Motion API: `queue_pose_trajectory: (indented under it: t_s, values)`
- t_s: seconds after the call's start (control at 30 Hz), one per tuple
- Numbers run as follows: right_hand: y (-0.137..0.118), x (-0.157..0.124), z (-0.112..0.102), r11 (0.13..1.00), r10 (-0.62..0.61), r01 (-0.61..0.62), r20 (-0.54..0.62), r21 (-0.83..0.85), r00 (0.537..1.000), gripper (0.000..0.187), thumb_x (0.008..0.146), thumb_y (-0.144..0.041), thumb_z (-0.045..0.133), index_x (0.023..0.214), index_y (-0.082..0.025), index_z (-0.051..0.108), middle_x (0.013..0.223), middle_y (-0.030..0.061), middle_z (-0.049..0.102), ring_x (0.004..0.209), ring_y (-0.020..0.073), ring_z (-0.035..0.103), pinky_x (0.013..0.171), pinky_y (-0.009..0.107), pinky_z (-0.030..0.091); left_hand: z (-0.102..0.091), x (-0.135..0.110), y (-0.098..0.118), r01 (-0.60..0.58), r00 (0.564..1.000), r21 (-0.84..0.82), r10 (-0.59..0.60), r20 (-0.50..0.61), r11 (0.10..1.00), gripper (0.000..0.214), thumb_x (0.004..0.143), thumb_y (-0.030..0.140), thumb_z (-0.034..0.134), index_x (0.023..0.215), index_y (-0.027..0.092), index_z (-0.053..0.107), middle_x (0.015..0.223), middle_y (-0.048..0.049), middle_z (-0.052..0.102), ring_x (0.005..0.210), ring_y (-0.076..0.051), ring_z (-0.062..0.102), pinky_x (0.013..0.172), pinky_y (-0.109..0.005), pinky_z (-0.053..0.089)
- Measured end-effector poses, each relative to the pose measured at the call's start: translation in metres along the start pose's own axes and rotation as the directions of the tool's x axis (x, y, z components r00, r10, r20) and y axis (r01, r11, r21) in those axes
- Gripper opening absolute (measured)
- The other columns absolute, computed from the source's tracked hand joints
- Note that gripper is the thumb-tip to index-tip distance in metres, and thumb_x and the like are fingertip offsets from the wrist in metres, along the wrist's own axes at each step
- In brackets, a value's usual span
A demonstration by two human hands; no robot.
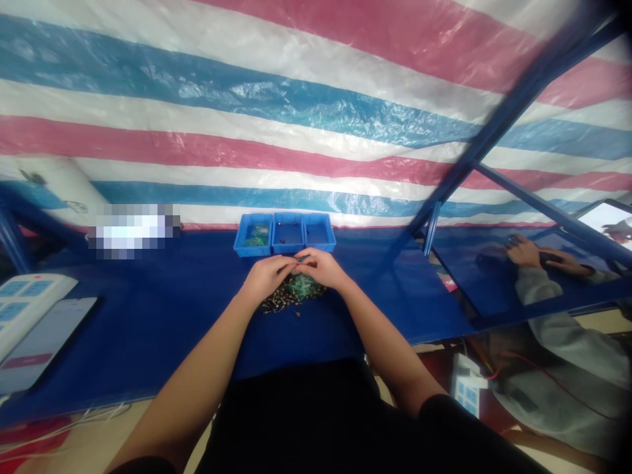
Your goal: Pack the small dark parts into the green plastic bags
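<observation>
Brass parts (pixel 285 301) heap beneath my left hand (pixel 266 276) and right hand (pixel 320 266), grips pinched on something unclear; my slip could scatter them.

An assembly workshop: blue parts trays (pixel 285 234) on a covered workbench (pixel 148 342), striped tarpaulin (pixel 247 99) behind.

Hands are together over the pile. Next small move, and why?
Probably move whatever is pinched to the middle compartment of the blue plastic tray. The left hand and right hand meet just above the heap of small brass parts, and that compartment already holds a few small pieces. The held item is too small to identify.
</observation>
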State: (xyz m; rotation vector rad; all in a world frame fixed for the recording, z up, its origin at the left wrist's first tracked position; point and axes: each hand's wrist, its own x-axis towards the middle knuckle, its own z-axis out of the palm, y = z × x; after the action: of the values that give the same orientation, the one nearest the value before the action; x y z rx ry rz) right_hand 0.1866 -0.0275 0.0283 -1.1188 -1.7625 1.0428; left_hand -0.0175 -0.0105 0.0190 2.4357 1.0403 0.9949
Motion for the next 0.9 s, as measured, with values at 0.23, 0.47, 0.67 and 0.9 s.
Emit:
queue_pose_trajectory:
  t_s: [0.23, 0.47, 0.67, 0.9]
  values:
    - [0.006, 0.002, 0.004, 0.997, -0.059, 0.063, -0.102, 0.037, 0.993, 0.034, 0.078, -0.037, 0.070, 0.107, -0.019, 0.067, 0.091, 0.0042, 0.074, 0.078, 0.0157, 0.068, 0.077, 0.030, 0.054, -0.004, -0.001, 0.007, 0.155, 0.987, 0.033, -0.157, 0.047, 0.987, 0.026, 0.094, 0.042, 0.046, 0.106, 0.024, 0.061, 0.083, -0.0005, 0.071, 0.069, -0.016, 0.065, 0.064, -0.024, 0.048]
    - [0.007, 0.004, 0.004, 0.998, -0.057, 0.061, -0.216, 0.012, 0.975, 0.028, 0.076, -0.039, 0.072, 0.095, -0.019, 0.074, 0.096, 0.0063, 0.074, 0.081, 0.0176, 0.069, 0.081, 0.032, 0.056, -0.008, 0.000, 0.011, 0.177, 0.984, 0.042, -0.178, 0.018, 0.983, 0.024, 0.095, 0.041, 0.044, 0.104, 0.024, 0.058, 0.077, 0.0012, 0.068, 0.065, -0.015, 0.062, 0.062, -0.024, 0.044]
    - [0.006, 0.004, 0.006, 0.999, -0.021, 0.034, -0.271, 0.043, 0.962, 0.027, 0.075, -0.039, 0.072, 0.094, -0.020, 0.075, 0.095, 0.0059, 0.075, 0.082, 0.0188, 0.070, 0.081, 0.034, 0.057, -0.007, 0.001, 0.010, 0.196, 0.981, 0.006, -0.196, 0.011, 0.981, 0.026, 0.095, 0.042, 0.044, 0.109, 0.024, 0.058, 0.078, 0.0006, 0.068, 0.066, -0.015, 0.063, 0.063, -0.024, 0.046]
    - [0.009, 0.005, 0.009, 0.993, -0.022, 0.052, -0.270, 0.104, 0.963, 0.030, 0.075, -0.041, 0.073, 0.094, -0.018, 0.074, 0.093, 0.0070, 0.074, 0.081, 0.0193, 0.070, 0.080, 0.034, 0.057, -0.004, 0.000, 0.006, 0.151, 0.988, 0.022, -0.150, -0.037, 0.988, 0.027, 0.094, 0.043, 0.048, 0.104, 0.024, 0.064, 0.081, -0.0002, 0.070, 0.070, -0.015, 0.065, 0.067, -0.024, 0.047]
